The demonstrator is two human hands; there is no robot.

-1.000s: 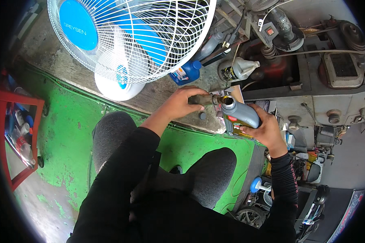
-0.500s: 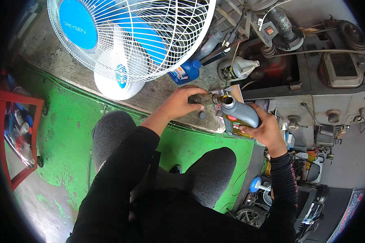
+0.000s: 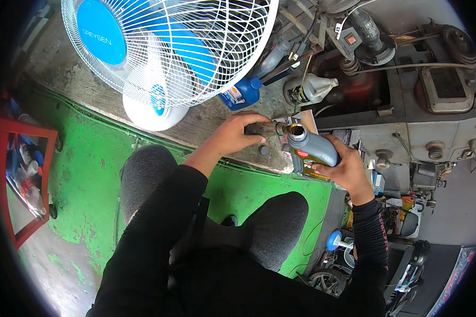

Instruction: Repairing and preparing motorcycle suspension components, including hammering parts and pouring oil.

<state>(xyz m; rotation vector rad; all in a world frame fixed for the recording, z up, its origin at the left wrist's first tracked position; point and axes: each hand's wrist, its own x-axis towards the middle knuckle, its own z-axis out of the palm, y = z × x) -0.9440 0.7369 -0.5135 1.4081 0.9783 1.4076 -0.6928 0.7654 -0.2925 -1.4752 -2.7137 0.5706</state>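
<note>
Holding bottle (image 3: 318,153) in right hand (image 3: 350,170), leaning its neck (image 3: 298,138) leftward beside the sideways flask (image 3: 266,129), gripping that in left hand (image 3: 231,135).

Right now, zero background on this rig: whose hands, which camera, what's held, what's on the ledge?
No robot: these are a person's two bare hands, seen from a fisheye camera worn on the head, looking down. The left hand holds a small brownish container, its end close to the open mouth of a grey bottle in the right hand; whether they touch is hard to tell. On the worn ledge are a white-and-blue fan, a blue jug, a pale bottle and a small dark cap.
</note>
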